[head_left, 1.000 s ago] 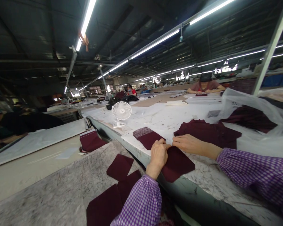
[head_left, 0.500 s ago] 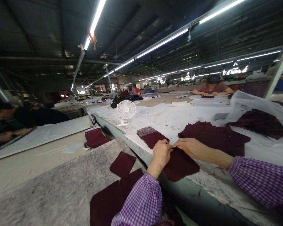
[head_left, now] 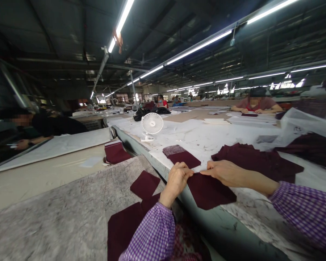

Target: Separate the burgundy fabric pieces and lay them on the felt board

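A maroon fabric piece (head_left: 210,192) with cut corners hangs partly over the near edge of the white table. My left hand (head_left: 178,177) pinches its upper left corner, fingers closed. Along the same top edge, my right hand (head_left: 220,171) pinches the cloth between thumb and fingers, a short gap from the left. Just beyond my hands lies a small stack of maroon pieces (head_left: 183,159) with a whitish speckled end. More maroon fabric pieces (head_left: 145,184) rest on the grey board left of my left arm.
A white fan (head_left: 152,124) stands on the white table (head_left: 184,134). To the right are a heap of maroon fabric (head_left: 250,159) and a clear plastic bag (head_left: 304,125). A folded maroon bundle (head_left: 115,152) lies left of the gap between tables. Co-workers sit at the left and far right.
My hands have moved apart along the fabric's top edge, the left one shifting leftward. The cloth's edge now shows between them. The whole view has swung slightly left.
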A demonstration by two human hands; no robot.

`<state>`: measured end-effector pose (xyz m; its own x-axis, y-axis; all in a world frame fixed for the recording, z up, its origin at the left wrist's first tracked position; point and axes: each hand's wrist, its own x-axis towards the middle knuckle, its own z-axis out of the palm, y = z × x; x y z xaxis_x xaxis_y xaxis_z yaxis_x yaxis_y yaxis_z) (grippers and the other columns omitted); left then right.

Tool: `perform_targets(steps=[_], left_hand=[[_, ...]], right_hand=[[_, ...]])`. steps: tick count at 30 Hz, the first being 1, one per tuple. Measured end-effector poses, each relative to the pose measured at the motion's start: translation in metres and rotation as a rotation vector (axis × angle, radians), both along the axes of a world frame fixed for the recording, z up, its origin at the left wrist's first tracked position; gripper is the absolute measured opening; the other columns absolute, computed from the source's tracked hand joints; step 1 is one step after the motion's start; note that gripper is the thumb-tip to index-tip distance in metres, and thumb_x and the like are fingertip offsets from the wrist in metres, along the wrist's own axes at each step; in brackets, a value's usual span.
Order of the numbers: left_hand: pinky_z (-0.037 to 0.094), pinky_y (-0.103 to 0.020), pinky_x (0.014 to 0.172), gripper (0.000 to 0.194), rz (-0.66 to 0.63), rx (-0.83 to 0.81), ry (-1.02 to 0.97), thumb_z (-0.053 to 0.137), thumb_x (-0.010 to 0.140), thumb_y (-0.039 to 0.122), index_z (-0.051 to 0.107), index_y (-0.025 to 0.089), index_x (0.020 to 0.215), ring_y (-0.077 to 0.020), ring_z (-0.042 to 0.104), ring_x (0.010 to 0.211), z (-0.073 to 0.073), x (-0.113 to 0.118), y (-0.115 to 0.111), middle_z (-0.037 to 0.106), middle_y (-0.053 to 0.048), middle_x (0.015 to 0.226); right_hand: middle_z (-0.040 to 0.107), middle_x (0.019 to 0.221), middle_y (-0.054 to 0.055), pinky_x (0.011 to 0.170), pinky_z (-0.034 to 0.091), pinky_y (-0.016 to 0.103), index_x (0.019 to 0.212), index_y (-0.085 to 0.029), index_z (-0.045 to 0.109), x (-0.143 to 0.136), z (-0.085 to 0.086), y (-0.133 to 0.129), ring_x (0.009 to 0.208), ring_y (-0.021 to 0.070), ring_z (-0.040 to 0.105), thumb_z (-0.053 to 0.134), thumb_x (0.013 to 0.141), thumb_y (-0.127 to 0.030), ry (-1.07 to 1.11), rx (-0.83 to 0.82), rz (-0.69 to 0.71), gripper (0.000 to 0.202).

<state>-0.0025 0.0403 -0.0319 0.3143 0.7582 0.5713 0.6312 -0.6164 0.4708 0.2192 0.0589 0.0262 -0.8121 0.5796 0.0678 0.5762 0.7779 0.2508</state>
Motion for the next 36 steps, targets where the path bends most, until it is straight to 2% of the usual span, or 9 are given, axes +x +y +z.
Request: perform_targets(steps=[4, 10, 12, 15, 19, 26, 28, 31, 36], left_hand=[[0.043, -0.03, 0.077, 0.021, -0.043, 0.018, -0.015, 0.053, 0.088, 0.018, 0.073, 0.02, 0.082, -0.0174, 0.053, 0.082, -0.003, -0.004, 0.003, 0.063, -0.004, 0.082], [0.046, -0.026, 0.075, 0.012, -0.117, -0.182, -0.393, 0.059, 0.082, 0.015, 0.071, 0.016, 0.083, -0.0148, 0.059, 0.08, -0.008, -0.022, 0.006, 0.064, -0.004, 0.087], [0.046, -0.026, 0.075, 0.012, -0.098, -0.197, -0.431, 0.059, 0.082, 0.017, 0.07, 0.016, 0.087, -0.0144, 0.059, 0.081, -0.006, -0.025, 0.003, 0.064, -0.004, 0.087], [0.045, -0.025, 0.071, 0.011, -0.044, -0.193, -0.37, 0.06, 0.079, 0.016, 0.068, 0.016, 0.086, -0.0133, 0.058, 0.076, 0.0, -0.022, -0.002, 0.062, -0.002, 0.082], [0.044, -0.026, 0.073, 0.017, 0.001, -0.12, -0.246, 0.055, 0.076, 0.005, 0.067, 0.017, 0.072, -0.0134, 0.057, 0.076, 0.001, -0.018, -0.003, 0.062, -0.002, 0.08], [0.045, -0.026, 0.077, 0.016, -0.104, -0.107, -0.243, 0.054, 0.081, 0.01, 0.068, 0.017, 0.075, -0.0146, 0.058, 0.082, -0.005, -0.027, -0.002, 0.063, -0.004, 0.087], [0.045, -0.026, 0.077, 0.013, -0.128, -0.155, -0.31, 0.055, 0.082, 0.013, 0.067, 0.016, 0.077, -0.0144, 0.059, 0.081, -0.005, -0.03, -0.002, 0.064, -0.004, 0.087], [0.046, -0.027, 0.075, 0.012, -0.042, -0.193, -0.407, 0.053, 0.084, 0.015, 0.065, 0.015, 0.081, -0.0144, 0.059, 0.078, -0.002, -0.031, 0.002, 0.065, -0.003, 0.082], [0.046, -0.03, 0.082, 0.018, 0.115, -0.058, -0.285, 0.056, 0.079, 0.009, 0.064, 0.017, 0.092, -0.0163, 0.059, 0.087, 0.008, -0.019, 0.018, 0.066, -0.004, 0.09]], right_hand=[[0.062, 0.085, 0.007, 0.055, 0.031, 0.026, 0.126, -0.031, 0.059, -0.014, 0.009, 0.001, 0.059, 0.0143, 0.052, 0.046, 0.087, -0.013, -0.159, 0.036, 0.006, 0.046], [0.061, 0.085, 0.006, 0.058, 0.031, 0.025, 0.131, -0.032, 0.056, -0.021, 0.017, 0.001, 0.069, 0.0153, 0.054, 0.048, 0.083, -0.009, -0.191, 0.006, 0.068, 0.053], [0.062, 0.085, 0.007, 0.058, 0.032, 0.025, 0.131, -0.032, 0.055, -0.022, 0.019, 0.0, 0.068, 0.0161, 0.054, 0.047, 0.082, -0.008, -0.179, -0.018, 0.057, 0.056], [0.063, 0.083, 0.007, 0.058, 0.033, 0.026, 0.128, -0.033, 0.058, -0.023, 0.021, -0.001, 0.067, 0.0179, 0.055, 0.047, 0.079, -0.007, -0.14, -0.074, 0.036, 0.057], [0.062, 0.076, 0.005, 0.06, 0.037, 0.027, 0.124, -0.03, 0.062, -0.022, 0.021, 0.002, 0.063, 0.0166, 0.055, 0.045, 0.076, -0.006, -0.089, -0.105, 0.071, 0.057], [0.058, 0.063, 0.001, 0.059, 0.036, 0.025, 0.128, -0.035, 0.058, -0.036, 0.024, 0.003, 0.058, 0.0151, 0.052, 0.042, 0.07, 0.001, -0.122, -0.076, 0.111, 0.07], [0.061, 0.068, 0.003, 0.058, 0.036, 0.025, 0.131, -0.036, 0.055, -0.042, 0.027, -0.002, 0.06, 0.0158, 0.054, 0.042, 0.072, 0.002, -0.176, -0.044, 0.101, 0.071], [0.065, 0.08, 0.006, 0.059, 0.036, 0.025, 0.134, -0.037, 0.051, -0.047, 0.028, -0.009, 0.067, 0.0174, 0.058, 0.044, 0.079, -0.002, -0.224, -0.007, 0.066, 0.065], [0.064, 0.105, 0.011, 0.072, 0.042, 0.03, 0.141, -0.03, 0.043, -0.041, 0.017, -0.007, 0.09, 0.0231, 0.061, 0.051, 0.085, -0.019, -0.048, -0.106, -0.08, 0.057]])
